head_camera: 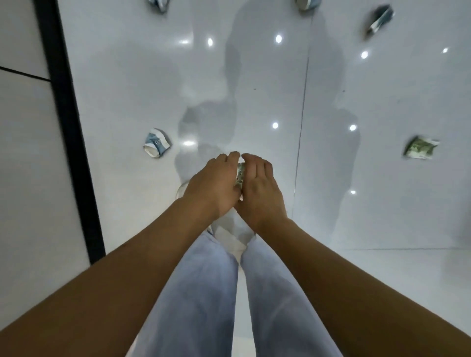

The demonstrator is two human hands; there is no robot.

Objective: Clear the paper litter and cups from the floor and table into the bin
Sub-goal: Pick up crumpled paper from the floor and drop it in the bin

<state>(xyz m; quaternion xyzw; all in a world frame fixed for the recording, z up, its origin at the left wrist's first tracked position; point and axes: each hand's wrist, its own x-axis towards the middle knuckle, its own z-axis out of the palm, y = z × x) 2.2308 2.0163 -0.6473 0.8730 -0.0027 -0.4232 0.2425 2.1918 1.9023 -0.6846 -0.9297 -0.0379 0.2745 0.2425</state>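
Two hands cupped round one crumpled paper cup above a glossy white floor.

The left hand (216,183) and right hand (260,186) meet with fingers curled over a crumpled green-printed cup (240,173), mostly hidden between them. Five more crushed cups lie around it: a blue cup (156,143) left, a green cup (420,150) right, three far ahead (379,21) (158,3) (307,3).
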